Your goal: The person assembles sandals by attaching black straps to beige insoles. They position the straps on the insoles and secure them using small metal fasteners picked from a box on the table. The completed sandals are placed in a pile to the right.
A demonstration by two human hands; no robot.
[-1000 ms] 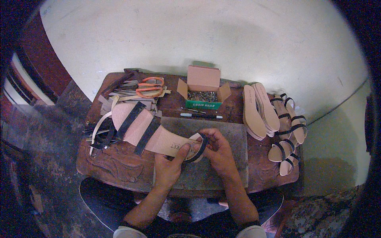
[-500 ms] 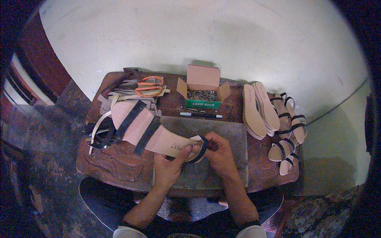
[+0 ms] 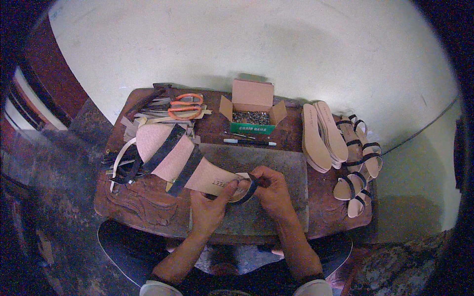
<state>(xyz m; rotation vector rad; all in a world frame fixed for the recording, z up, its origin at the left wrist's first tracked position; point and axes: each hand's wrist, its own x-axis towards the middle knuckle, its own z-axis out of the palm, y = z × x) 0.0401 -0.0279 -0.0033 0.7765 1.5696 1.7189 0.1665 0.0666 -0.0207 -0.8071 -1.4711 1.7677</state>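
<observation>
A pale pink sandal (image 3: 211,177) with two black cross straps lies slantwise above the table, its toe end up to the left. My left hand (image 3: 208,209) is closed around its heel end, thumb pressed on top of the insole. At the heel, a black strap (image 3: 253,187) curves in a loop. The fingers of my right hand (image 3: 272,192) pinch this strap on its right side; its end is hidden behind them. Beneath both hands lies a dark grey square slab (image 3: 266,224).
Orange-handled scissors (image 3: 186,107) rest on a heap of strap strips (image 3: 143,129) at the back left. An open box of nails (image 3: 252,129) stands behind a marker pen (image 3: 249,142). To the right are stacked beige soles (image 3: 317,140) and several black-strapped sandals (image 3: 354,154) on the wooden table (image 3: 143,207).
The sandal has turned slightly, its toe end shifting a little left and its front straps tilting. Both hands keep their grip in nearly the same place.
</observation>
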